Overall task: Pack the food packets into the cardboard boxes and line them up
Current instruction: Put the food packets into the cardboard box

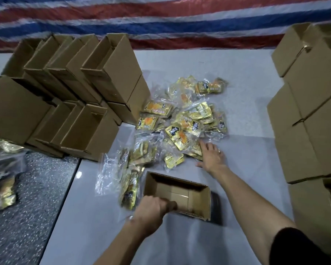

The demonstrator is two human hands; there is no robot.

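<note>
An open, empty cardboard box sits on the pale floor in front of me. My left hand grips its near left rim, fingers curled over the edge. A heap of gold and clear food packets lies just beyond the box. My right hand reaches out flat with straight fingers, touching the near right edge of that heap. More packets lie against the box's left side.
Rows of open cardboard boxes stand stacked at the left. A tall stack of boxes rises along the right. Dark speckled floor with more packets lies at lower left. A striped tarp covers the back.
</note>
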